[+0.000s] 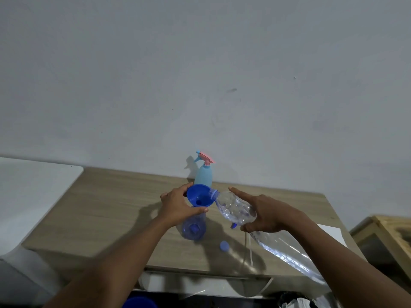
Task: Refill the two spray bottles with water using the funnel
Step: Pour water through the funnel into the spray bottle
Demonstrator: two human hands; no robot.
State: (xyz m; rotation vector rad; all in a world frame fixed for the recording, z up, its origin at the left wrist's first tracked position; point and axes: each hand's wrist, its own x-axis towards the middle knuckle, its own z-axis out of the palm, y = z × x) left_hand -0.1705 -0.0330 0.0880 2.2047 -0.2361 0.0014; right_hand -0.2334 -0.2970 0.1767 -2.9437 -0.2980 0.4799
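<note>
Fingers [239, 192] of the right hand [269, 215] wrap the base of a clear plastic water bottle [233, 207]. The forefinger lies straight along its upper side and the thumb is underneath. The bottle is tipped on its side, with its open mouth touching the rim of a blue funnel [198, 195].

Nearest on the wooden surface [111, 207] lies a small blue cap [224, 245], apart from both hands. Just beyond it stands a translucent blue spray bottle [193, 230] with its spray head off and the funnel seated in its neck.

The left hand [178, 203] grips the funnel, with the thumb curled under the near side and the fingers round the far rim.

Farther back, a light blue spray bottle [203, 176] with a pink trigger head stands upright at the surface's rear edge, against the pale wall [200, 85].
</note>
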